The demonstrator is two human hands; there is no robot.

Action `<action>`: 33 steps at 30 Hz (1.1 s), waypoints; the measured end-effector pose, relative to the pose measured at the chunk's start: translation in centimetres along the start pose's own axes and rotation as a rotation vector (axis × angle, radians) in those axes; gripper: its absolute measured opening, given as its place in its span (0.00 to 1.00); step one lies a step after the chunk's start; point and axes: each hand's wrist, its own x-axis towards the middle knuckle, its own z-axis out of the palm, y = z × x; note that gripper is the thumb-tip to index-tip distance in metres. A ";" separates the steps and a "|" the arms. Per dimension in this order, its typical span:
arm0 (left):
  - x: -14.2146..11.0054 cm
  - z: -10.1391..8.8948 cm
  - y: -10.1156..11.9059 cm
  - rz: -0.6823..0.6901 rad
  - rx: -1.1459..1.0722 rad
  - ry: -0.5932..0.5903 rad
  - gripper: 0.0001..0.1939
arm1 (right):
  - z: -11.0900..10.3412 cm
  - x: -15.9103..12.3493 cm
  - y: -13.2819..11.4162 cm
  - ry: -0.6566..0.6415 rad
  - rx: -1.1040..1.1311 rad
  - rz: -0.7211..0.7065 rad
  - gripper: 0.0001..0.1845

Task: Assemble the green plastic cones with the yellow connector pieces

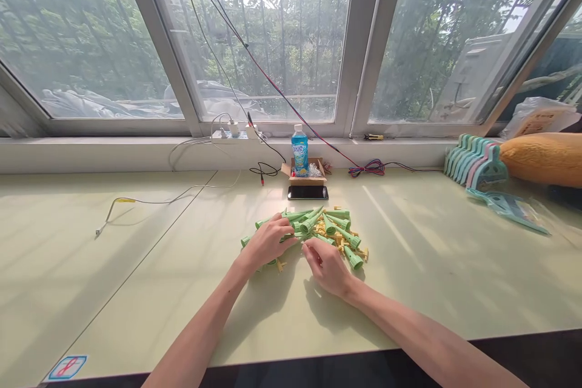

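A heap of pale green, hollow cone-shaped plastic pieces [311, 222] lies on the table, mixed with small yellow plastic pieces [340, 244]. Over the heap's left side is my left hand [271, 239], its fingers bent and the thumb below a green cone-shaped piece [301, 235] that it appears to grip. My right hand [328, 265] is curled at the front of the heap, with thumb and forefinger pinched together close to the left thumb. Whatever lies in that pinch is hidden or too small to make out.
Behind the heap lie a black phone [308, 193] and a cardboard box [305, 181] with a blue bottle [299, 151]. Loose cables [370, 167] run along the sill. Pastel plastic hangers [477, 163] and an orange cushion-like object [541, 159] are at the far right.
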 end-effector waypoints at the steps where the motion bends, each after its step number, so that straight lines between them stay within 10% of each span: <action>1: 0.0 0.0 0.0 0.012 0.000 -0.003 0.14 | 0.0 0.0 0.0 -0.002 0.003 0.006 0.10; 10: 0.0 -0.5 0.4 0.089 0.005 0.148 0.12 | -0.8 -0.4 0.4 0.077 0.030 0.045 0.10; 19: 0.1 0.1 2.9 0.104 -0.208 0.632 0.04 | -1.7 0.2 0.6 0.249 -0.003 0.091 0.09; 33: -0.1 3.1 5.7 -0.083 -0.183 0.081 0.08 | -4.0 1.4 1.3 0.156 -0.211 0.069 0.07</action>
